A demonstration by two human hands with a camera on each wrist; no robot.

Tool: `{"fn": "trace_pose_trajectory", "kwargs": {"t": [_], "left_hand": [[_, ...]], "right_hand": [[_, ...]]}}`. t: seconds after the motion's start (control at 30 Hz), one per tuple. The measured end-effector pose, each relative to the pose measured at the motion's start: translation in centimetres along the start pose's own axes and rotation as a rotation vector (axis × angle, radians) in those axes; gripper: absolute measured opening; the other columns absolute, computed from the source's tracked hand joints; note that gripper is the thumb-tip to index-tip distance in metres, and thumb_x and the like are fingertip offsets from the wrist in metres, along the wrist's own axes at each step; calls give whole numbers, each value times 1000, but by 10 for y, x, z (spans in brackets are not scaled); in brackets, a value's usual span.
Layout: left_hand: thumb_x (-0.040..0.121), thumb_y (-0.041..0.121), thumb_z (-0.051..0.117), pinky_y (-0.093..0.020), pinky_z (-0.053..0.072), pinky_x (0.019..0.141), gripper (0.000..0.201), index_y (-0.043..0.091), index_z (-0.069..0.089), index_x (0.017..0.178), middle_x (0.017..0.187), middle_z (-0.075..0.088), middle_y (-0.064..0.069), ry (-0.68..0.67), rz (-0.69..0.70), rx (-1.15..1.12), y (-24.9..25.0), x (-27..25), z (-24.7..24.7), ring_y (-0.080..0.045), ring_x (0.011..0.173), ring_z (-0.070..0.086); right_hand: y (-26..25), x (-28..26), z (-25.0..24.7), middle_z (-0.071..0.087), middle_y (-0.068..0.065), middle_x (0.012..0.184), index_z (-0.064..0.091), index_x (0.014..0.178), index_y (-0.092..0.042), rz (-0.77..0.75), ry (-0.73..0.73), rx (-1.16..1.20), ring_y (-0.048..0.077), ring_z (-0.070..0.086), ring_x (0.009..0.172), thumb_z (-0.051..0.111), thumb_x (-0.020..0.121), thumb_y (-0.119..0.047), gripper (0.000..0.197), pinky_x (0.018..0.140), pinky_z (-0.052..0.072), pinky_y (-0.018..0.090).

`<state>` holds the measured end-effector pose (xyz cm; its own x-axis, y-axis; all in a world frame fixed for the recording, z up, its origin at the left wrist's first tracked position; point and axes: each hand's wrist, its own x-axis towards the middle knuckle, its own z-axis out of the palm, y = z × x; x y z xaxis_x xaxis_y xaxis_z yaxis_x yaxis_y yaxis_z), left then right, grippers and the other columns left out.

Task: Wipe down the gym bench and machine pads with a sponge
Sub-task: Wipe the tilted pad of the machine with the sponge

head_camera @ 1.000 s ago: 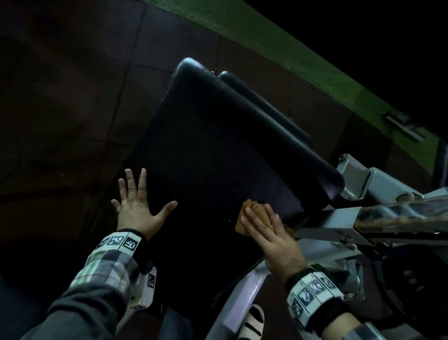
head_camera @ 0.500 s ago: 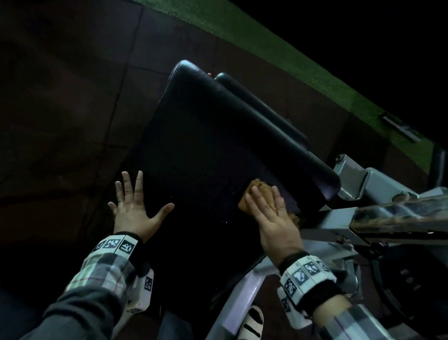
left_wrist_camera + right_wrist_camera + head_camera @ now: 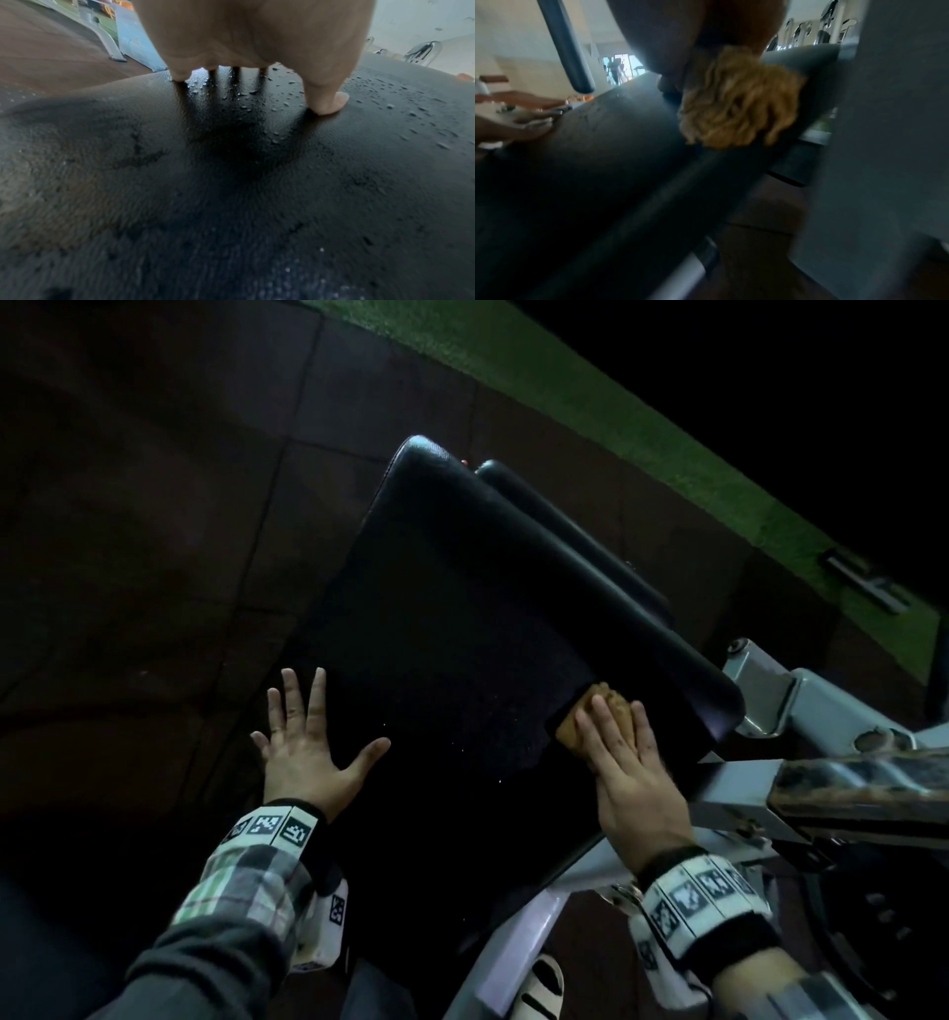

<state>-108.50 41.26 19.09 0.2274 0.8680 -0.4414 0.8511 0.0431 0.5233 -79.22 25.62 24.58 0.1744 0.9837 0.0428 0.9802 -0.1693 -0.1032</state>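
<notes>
The right hand [image 3: 634, 762] has slid the sponge [image 3: 601, 719] farther up the black pad [image 3: 462, 618], pressing it with flat fingers. The left hand [image 3: 308, 742] stays spread flat beside it. More pad looks wiped, I think.

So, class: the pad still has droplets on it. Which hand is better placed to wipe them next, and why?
The right hand: it already presses the sponge onto the black pad. The left hand lies flat and spread on the pad, holding nothing, with droplets around it.

The right hand [image 3: 693, 36] presses a yellow sponge [image 3: 739, 101] onto the dark pad [image 3: 603, 162], with the left hand [image 3: 513, 125] resting far left.
</notes>
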Motion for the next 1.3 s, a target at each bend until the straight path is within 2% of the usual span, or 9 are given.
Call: {"fn": "trace_pose_trajectory", "kwargs": {"t": [0.2, 0.33, 0.53, 0.63, 0.73, 0.87, 1.0, 1.17, 1.3], "left_hand": [[74, 68, 58, -56, -7, 115, 109, 39, -19, 146, 150, -35, 13, 0, 7, -20, 0, -1, -1, -13, 142, -28], [75, 67, 60, -57, -7, 115, 110, 39, -20, 144, 150, -35, 14, -5, 7, -27, 1, 0, -1, -10, 139, -30], [71, 72, 54, -55, -8, 115, 111, 39, -20, 146, 151, -35, 13, -13, -4, -23, 1, 0, -2, -12, 140, -29], [66, 76, 47, -54, -9, 115, 111, 40, -22, 144, 150, -37, 13, -27, -7, -25, 1, 0, -2, -11, 140, -30], [69, 74, 52, -54, -10, 115, 111, 39, -20, 146, 150, -37, 14, -21, -8, -30, 0, -1, -2, -10, 139, -31], [66, 76, 49, -53, -10, 115, 110, 41, -22, 143, 150, -37, 14, -22, -2, -29, 1, -1, -2, -10, 139, -31], [70, 72, 55, -55, -9, 115, 110, 41, -22, 143, 151, -36, 13, -23, -3, -29, 0, 0, -2, -11, 139, -30], [69, 72, 56, -56, -8, 115, 111, 39, -14, 149, 154, -32, 12, 5, 12, -42, -1, 1, 0, -11, 141, -28], [72, 70, 58, -54, -10, 115, 111, 38, -15, 149, 152, -34, 14, -2, 3, -39, 0, 0, 0, -10, 139, -30]], "right_hand": [[-58, 70, 19, 30, 0, 150, 35, 142, -17, 8, 35, 14, 40, 18, 139, 41, 84, -14, 59, 109, 22, 51], [-90, 65, 26, 33, -4, 149, 40, 141, -22, -118, -29, 10, 37, 20, 140, 36, 82, -16, 59, 113, 17, 45], [-59, 8, 20, 28, -9, 151, 37, 142, -28, -283, -122, -20, 29, 21, 141, 39, 74, -10, 70, 111, 23, 40], [-30, -4, 12, 24, -10, 153, 27, 145, -31, -224, -117, -41, 29, 17, 143, 41, 70, -6, 81, 111, 23, 41], [-19, 7, 7, 16, -12, 155, 18, 147, -33, -150, -69, -21, 30, 14, 143, 50, 71, -5, 88, 114, 20, 41], [-40, 44, 4, 30, -7, 150, 33, 142, -26, -102, 9, -4, 35, 25, 139, 37, 75, -8, 69, 110, 28, 44], [-78, 66, 16, 39, -3, 146, 46, 137, -23, -124, -12, 18, 40, 27, 136, 33, 80, -13, 60, 111, 20, 44], [-87, 31, 32, 26, -8, 152, 35, 143, -26, -280, -124, -17, 32, 17, 142, 46, 86, -23, 58, 114, 18, 40], [-57, -1, 21, 29, -6, 151, 33, 143, -25, -238, -125, -11, 31, 19, 141, 36, 79, -9, 66, 110, 25, 42]]}}
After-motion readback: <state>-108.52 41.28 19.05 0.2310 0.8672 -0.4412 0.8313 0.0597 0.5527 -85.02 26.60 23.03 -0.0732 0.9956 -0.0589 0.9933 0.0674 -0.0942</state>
